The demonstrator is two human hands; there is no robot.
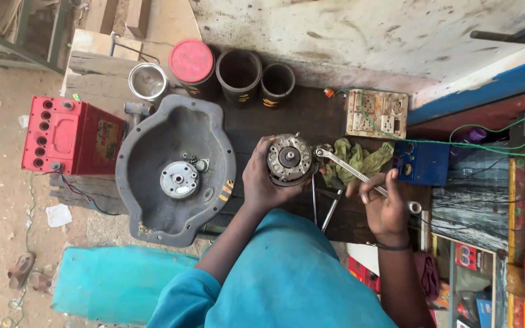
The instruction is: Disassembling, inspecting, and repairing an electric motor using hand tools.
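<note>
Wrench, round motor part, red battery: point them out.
wrench (349,168), head view, on its shaft.
round motor part (289,158), head view, on its top face.
red battery (68,135), head view, on its top.

A red battery (68,135) sits at the left edge of the frame, with a large grey metal pan (174,170) just right of it holding a small round disc part (179,180). Along the top stand a shiny tin (147,81), a red-lidded can (192,62) and two open dark cans (239,73). At the upper right lie a worn socket board (377,113), a blue box (422,163) and a green wire (487,146).
</note>
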